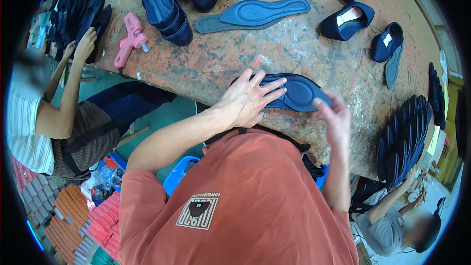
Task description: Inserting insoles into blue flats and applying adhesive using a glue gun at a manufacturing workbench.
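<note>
A dark blue insole with a rounded heel pad lies close to my body at the table's near edge. Under it, a darker layer shows along the far rim; I cannot tell whether that is a shoe or a second insole. My left hand grips the left end, its fingers spread across the top and its thumb by the near side. At the heel end my right hand, a little blurred, pinches the rim, thumb on top. Beyond both hands lie a blue insole and a grey-green insole, partly overlapping.
A pink glue gun lies at the left. Dark blue shoes are piled far left; more shoes stand far right, one beside a loose insole. Stacked dark shoe parts line the right edge. Two people work at either side.
</note>
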{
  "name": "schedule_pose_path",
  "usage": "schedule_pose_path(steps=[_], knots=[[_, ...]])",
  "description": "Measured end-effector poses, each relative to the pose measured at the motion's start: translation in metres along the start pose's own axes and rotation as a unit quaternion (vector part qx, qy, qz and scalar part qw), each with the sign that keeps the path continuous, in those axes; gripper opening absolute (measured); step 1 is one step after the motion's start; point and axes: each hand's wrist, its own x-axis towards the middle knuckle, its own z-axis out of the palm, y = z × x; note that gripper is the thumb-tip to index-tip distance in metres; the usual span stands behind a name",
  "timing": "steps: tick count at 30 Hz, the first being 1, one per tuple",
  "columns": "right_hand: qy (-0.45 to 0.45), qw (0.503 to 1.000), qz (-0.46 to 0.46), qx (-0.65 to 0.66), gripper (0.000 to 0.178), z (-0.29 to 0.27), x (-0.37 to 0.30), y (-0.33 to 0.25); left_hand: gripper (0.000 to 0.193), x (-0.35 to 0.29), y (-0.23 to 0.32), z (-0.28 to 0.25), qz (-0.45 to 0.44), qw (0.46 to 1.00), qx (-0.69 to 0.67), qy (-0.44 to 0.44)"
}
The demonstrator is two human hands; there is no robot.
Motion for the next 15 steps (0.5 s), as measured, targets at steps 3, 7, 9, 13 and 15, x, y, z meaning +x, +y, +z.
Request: schedule_pose_path(steps=[3,7,9,13,15], knots=[[0.072,0.827,-0.388,-0.401,0.039,0.076,-0.029,0.019,0.067,0.008,-0.004,-0.006,0.005,1.000,-0.010,-0.019],[0.048,0.785,-0.344,-0.513,0.038,0.100,-0.017,0.013,0.075,-0.009,-0.032,0.006,0.045,0.943,-0.296,0.143],[-0.010,0.796,-0.354,-0.492,0.039,0.084,-0.010,0.013,0.084,-0.018,-0.034,-0.009,0.090,0.969,-0.215,0.082],[-0.077,0.762,-0.430,-0.478,0.078,0.012,-0.002,-0.014,0.109,-0.006,-0.020,-0.030,0.128,0.985,0.004,-0.118],[-0.080,0.779,-0.414,-0.464,0.090,0.002,0.014,0.005,0.108,0.023,-0.004,0.006,0.161,0.987,0.018,-0.009]])
